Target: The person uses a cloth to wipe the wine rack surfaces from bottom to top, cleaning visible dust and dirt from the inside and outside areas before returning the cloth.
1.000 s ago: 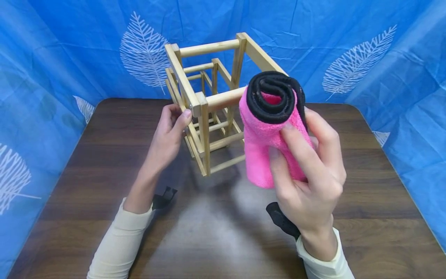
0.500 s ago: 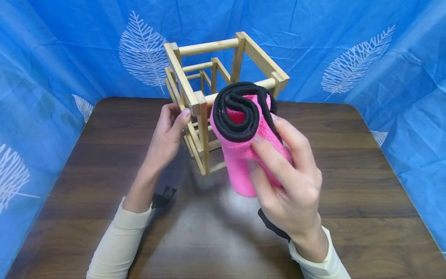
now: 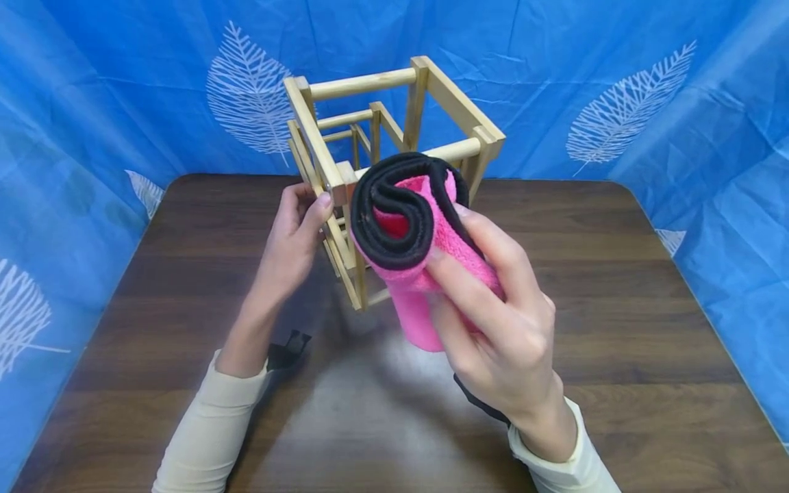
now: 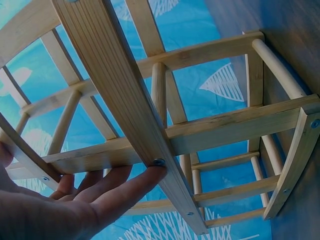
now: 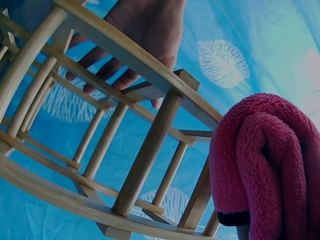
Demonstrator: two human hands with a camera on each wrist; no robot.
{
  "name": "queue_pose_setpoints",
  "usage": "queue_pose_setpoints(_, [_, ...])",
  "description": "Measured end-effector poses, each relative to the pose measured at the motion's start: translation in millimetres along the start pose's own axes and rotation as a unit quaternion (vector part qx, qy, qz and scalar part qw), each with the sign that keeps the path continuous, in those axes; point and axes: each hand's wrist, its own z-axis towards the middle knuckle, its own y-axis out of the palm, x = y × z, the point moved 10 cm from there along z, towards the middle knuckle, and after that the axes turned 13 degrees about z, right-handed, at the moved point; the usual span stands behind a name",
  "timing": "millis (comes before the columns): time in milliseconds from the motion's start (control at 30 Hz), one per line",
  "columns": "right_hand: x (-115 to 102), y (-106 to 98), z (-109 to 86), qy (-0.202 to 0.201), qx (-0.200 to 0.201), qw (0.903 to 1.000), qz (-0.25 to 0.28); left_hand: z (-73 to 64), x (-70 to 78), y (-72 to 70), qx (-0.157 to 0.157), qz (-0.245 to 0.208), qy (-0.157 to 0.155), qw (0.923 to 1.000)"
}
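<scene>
In the head view a rolled pink towel (image 3: 416,315) with black edging is held up in my right hand (image 3: 505,322), thumb and fingers pinching its side. The towel overlaps the near corner of a pale wooden rack (image 3: 360,82) made of slats and round rods. My left hand (image 3: 290,239) grips the rack's left side, thumb at the upper bar. Seen from the left wrist, the fingers (image 4: 135,187) lie along a slat. The right wrist view has the towel's fluffy folds (image 5: 265,165) close beside the rack's rods; the right fingers are hidden there.
The rack stands on a dark brown wooden table (image 3: 616,329). A blue curtain (image 3: 524,82) with white leaf prints surrounds the table's back and sides. Black straps (image 3: 290,349) stick out at the wrists.
My right hand has moved left with the towel, bringing it in front of the rack's near corner. The left hand keeps its grip, and the rack has barely shifted.
</scene>
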Motion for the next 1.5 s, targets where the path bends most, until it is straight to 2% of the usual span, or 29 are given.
queue_pose_setpoints(200, [-1.1, 2.9, 3.3, 0.004, -0.004, 1.0, -0.003, 0.3, -2.2, -3.0, 0.002, 0.001, -0.002, 1.0])
queue_pose_setpoints(300, [-0.9, 0.8, 3.1, 0.001, 0.006, 0.9999, -0.015, 1.2, -2.0, -2.2, -0.002, 0.002, 0.003, 1.0])
queue_pose_setpoints(367, [1.1, -5.9, 0.0, -0.011, 0.038, 0.999, -0.018, 1.9, -2.1, -1.3, -0.004, -0.001, 0.005, 1.0])
queue_pose_setpoints(433, [6.5, -18.3, -5.6, -0.022, 0.087, 0.9959, -0.014, 2.3, -2.1, -0.6, -0.005, -0.002, 0.006, 1.0])
queue_pose_setpoints(533, [16.7, -44.7, -17.4, -0.031, 0.171, 0.9847, 0.004, 2.1, -1.4, -0.1, -0.004, -0.008, 0.01, 0.9999])
queue_pose_setpoints(633, [25.9, -69.4, -22.2, -0.017, 0.228, 0.9735, 0.013, 1.4, 1.2, 0.6, -0.004, 0.003, 0.018, 0.9998])
queue_pose_setpoints(733, [33.3, -82.0, -16.2, 0.017, 0.251, 0.9677, 0.005, -0.2, 4.3, 0.7, -0.011, 0.025, 0.024, 0.9994])
queue_pose_setpoints(867, [41.5, -82.9, -5.3, 0.077, 0.255, 0.9639, -0.012, -7.8, 13.5, 0.1, -0.02, 0.049, 0.035, 0.9979])
queue_pose_setpoints(967, [46.6, -81.0, -0.8, 0.104, 0.248, 0.9632, -0.004, -21.0, 28.8, -0.1, -0.009, 0.093, 0.065, 0.9935])
queue_pose_setpoints(1033, [50.5, -80.4, 0.5, 0.11, 0.243, 0.9636, 0.014, -32.7, 41.8, 2.1, 0.003, 0.143, 0.095, 0.9852])
queue_pose_setpoints(1133, [55.5, -78.9, 0.7, 0.118, 0.229, 0.9658, 0.032, -47.9, 60.4, 9.1, 0.025, 0.219, 0.148, 0.964])
queue_pose_setpoints(1200, [57.3, -77.4, -0.6, 0.125, 0.217, 0.9677, 0.028, -52.8, 69.8, 13.1, 0.043, 0.252, 0.179, 0.95])
queue_pose_setpoints(1267, [57.9, -75.4, -2.3, 0.132, 0.201, 0.9705, 0.019, -54.1, 74.8, 13.9, 0.062, 0.262, 0.198, 0.9425])
queue_pose_setpoints(1367, [58.1, -70.7, -5.8, 0.135, 0.175, 0.9751, 0.019, -52.5, 75.6, 8.8, 0.084, 0.259, 0.201, 0.9411])
queue_pose_setpoints(1500, [59.2, -64.0, -11.6, 0.13, 0.151, 0.9794, 0.032, -50.2, 71.4, 2.5, 0.076, 0.246, 0.181, 0.9492])
